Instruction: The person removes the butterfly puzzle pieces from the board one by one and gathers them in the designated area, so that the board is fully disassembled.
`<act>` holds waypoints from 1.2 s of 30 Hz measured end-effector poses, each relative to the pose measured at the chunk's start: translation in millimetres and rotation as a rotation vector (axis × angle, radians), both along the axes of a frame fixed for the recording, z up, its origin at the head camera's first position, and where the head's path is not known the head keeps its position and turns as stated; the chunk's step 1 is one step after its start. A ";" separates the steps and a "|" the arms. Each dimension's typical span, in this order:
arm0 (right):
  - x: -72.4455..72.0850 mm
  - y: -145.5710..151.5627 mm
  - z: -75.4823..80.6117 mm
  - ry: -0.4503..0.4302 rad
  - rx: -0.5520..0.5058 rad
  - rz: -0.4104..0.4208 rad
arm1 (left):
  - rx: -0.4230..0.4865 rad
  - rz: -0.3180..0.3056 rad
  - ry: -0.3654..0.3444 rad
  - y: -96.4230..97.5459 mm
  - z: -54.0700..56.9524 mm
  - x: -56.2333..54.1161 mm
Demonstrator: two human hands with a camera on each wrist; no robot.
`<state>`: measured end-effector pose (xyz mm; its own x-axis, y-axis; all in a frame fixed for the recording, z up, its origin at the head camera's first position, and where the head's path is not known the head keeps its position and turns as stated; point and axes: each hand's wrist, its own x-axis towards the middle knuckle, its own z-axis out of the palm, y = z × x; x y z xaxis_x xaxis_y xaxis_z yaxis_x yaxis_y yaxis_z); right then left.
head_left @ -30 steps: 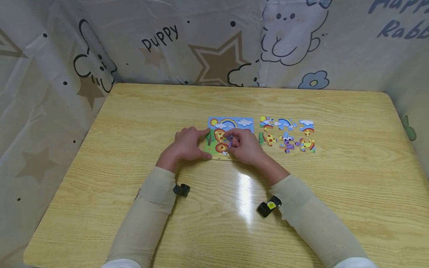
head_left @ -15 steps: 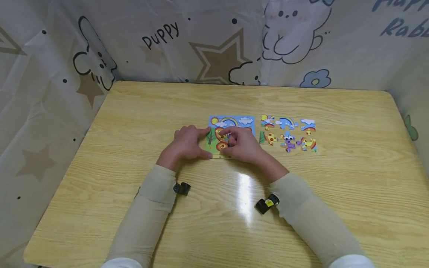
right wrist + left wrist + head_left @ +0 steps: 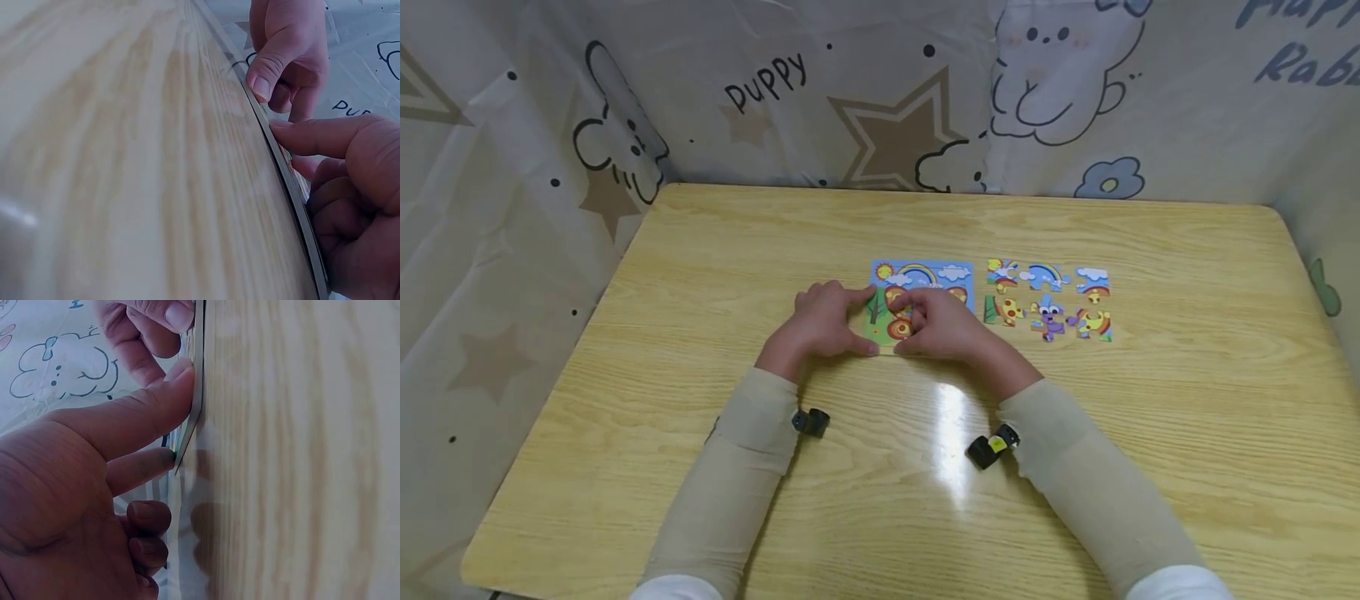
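Note:
A picture puzzle board [image 3: 967, 287] with a sun, a rainbow and red-orange wings lies flat on the table. My left hand [image 3: 823, 323] is at its left side, index fingertip on the left edge and thumb at the front left corner. My right hand [image 3: 943, 327] lies over the board's right half and hides much of it. Its thumb touches the front edge, its index tip is over the wings, and its other fingers are curled. Whether a piece lies beneath it is hidden. In the right wrist view the board's thin edge [image 3: 294, 194] meets the right thumb.
Several loose puzzle pieces lie in two rows right of the board, among them a purple one [image 3: 1048, 317] and a cloud one [image 3: 1092, 279]. All rest on a wooden table [image 3: 1187, 375] backed by a printed cloth [image 3: 700, 158].
My right hand's index and thumb have shifted left across the board, with the thumb coming to the front edge near the left thumb. The left hand has kept its place.

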<state>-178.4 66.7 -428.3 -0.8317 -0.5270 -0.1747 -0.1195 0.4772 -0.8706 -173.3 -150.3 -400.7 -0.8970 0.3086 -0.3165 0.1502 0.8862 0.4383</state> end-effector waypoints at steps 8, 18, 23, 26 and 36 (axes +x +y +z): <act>-1.7 -1.6 -1.1 -0.016 -0.019 -0.016 | -0.013 -0.020 -0.004 0.6 1.3 -0.8; 3.1 -2.4 -2.4 -0.011 -0.069 -0.084 | -0.030 -0.034 -0.003 1.5 3.7 -0.7; 5.4 -1.9 -3.1 0.011 -0.082 -0.098 | -0.026 -0.027 -0.008 1.7 2.7 -1.5; 6.2 -1.3 -2.7 0.015 -0.066 -0.093 | -0.025 -0.023 -0.012 1.4 1.8 -1.3; 6.3 1.8 -1.2 0.078 0.011 -0.126 | -0.022 -0.017 -0.014 1.3 0.3 -1.3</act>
<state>-172.1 68.4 -429.6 -0.9026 -0.4158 -0.1118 -0.1254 0.5022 -0.8556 -174.5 -149.0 -400.5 -0.8872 0.3162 -0.3359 0.1591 0.8932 0.4206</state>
